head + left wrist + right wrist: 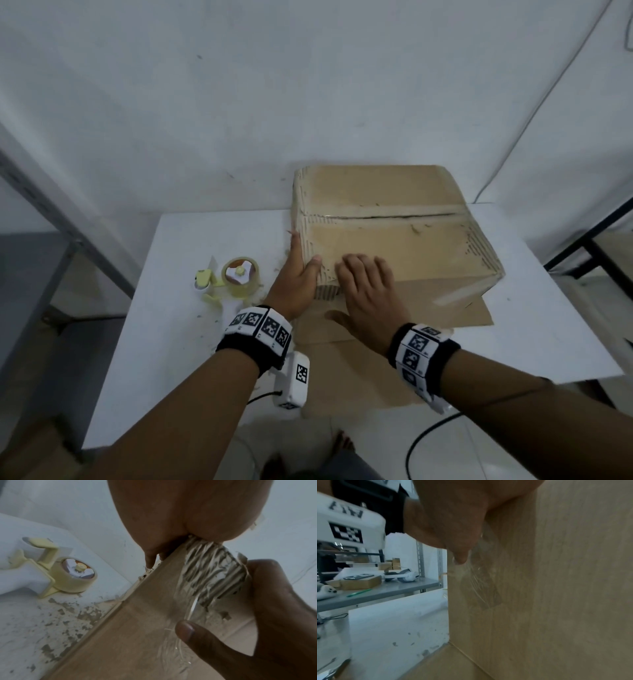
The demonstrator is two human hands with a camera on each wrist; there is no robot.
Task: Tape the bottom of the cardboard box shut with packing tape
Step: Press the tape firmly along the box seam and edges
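Note:
The cardboard box [404,246] lies upside down on the white table [185,349], its bottom flaps meeting at a seam [394,216] with a dark gap. My left hand [301,263] presses the near-left corner, fingers straight along the left side, thumb on top. My right hand [363,284] lies flat over the same corner, thumb hanging down the front face. Wrinkled clear tape [211,574] wraps that torn corner and runs down the front side [479,586], where my right thumb [460,557] touches it. The tape dispenser [236,277] stands on the table, left of my left hand.
The box's open flaps [445,315] spread flat on the table in front of me. Cardboard scraps [68,609] litter the tabletop near the dispenser. A wall stands close behind the box. A grey shelf [385,589] with small boxes and a headset is off to the left.

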